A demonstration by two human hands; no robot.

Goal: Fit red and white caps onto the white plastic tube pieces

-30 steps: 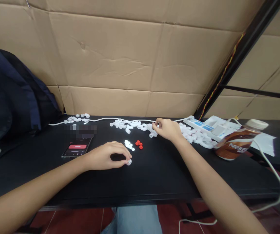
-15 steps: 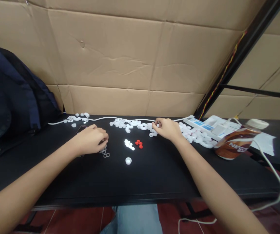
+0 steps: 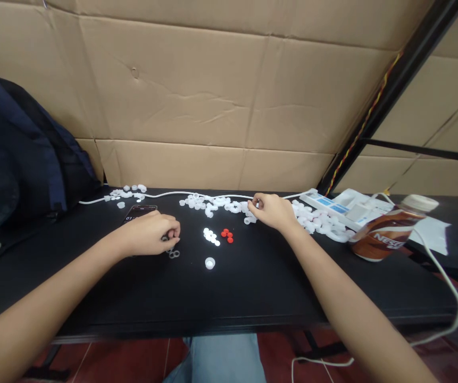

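Note:
My left hand is over a small pile of clear rings, fingers bent and pinched together; what sits between the fingertips is hidden. Beside the heap of white plastic pieces, my right hand curls with thumb and index finger close together; I cannot make out anything in it. Between the hands lie several small white discs and several red caps. Nearer to me, a round white cap rests with its hollow side up on the black table.
A phone lies partly under my left hand. Another group of white pieces is at the back left, near a dark backpack. On the right stand a brown Nescafé bottle and a white-blue tray. A white cable hangs there.
My left hand has shifted slightly right and down over the clear rings, its fingers drawn closer, uncovering more of the phone. My right hand stays nearly where it was.

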